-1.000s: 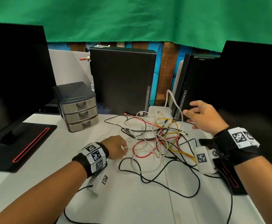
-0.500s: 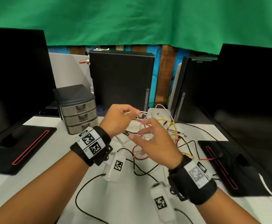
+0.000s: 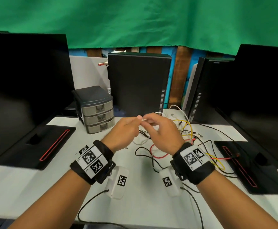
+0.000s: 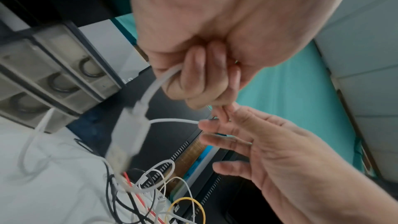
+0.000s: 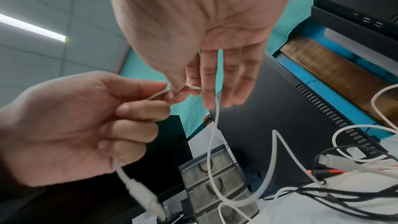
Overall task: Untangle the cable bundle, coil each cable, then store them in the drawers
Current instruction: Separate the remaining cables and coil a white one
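Above the table my left hand (image 3: 129,128) and right hand (image 3: 159,128) meet, with a white cable (image 3: 144,120) held between them. My left hand (image 5: 90,125) has its fingers curled round the cable (image 4: 160,80), and a white connector (image 4: 129,130) dangles below it. A thumb and forefinger of my right hand (image 4: 254,142) pinch the same cable (image 5: 212,134); the other fingers are straight. The tangled bundle (image 3: 187,129) of white, yellow, red and black cables lies on the table under and right of my hands. The grey three-drawer unit (image 3: 100,113) stands at the left with its drawers closed.
A black computer tower (image 3: 138,83) stands behind the bundle, a second one (image 3: 201,90) at the right. Dark monitors (image 3: 25,80) (image 3: 265,100) flank the white table (image 3: 35,187), their black bases (image 3: 52,146) (image 3: 244,166) on it. Green cloth hangs behind.
My left hand lifted the white cable end off the table. My right hand came in from beside the right tower and took hold of the same cable next to the left.
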Demonstrator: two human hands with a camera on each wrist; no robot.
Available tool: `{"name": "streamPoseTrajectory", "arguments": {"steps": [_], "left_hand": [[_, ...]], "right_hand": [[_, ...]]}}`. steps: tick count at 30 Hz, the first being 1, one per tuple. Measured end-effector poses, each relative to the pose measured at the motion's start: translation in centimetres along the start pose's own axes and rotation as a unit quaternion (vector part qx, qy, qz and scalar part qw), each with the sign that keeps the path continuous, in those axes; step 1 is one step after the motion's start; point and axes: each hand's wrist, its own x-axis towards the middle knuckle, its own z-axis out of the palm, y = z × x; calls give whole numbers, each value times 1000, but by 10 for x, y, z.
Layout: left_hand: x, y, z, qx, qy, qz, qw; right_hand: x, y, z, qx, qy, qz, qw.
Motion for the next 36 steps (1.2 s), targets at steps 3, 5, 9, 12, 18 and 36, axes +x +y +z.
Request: {"name": "streamPoseTrajectory", "arguments": {"steps": [3,5,9,12,18,36], "left_hand": [[-16,-12,-18,-94,12,-51,994],[-29,-18,-28,-136,-7,-57,989],[-49,-17,-42,-183,-47,-30,981],[-56,-11,-49,-236,-69,20,969],[-46,-2,-60,-380,-10,17,925],[-40,-30,-69,-178,117,14,977]], "right_hand": [[1,-9,13,6,60,-22,998],[-1,-13,14,28,98,-23,994],[-7,-18,20,21,133,-12,991],[-4,-15,25,30,180,3,983],[-6,-13,54,30,53,-1,998],[-56,-98,25,120,-104,-102,982]]}}
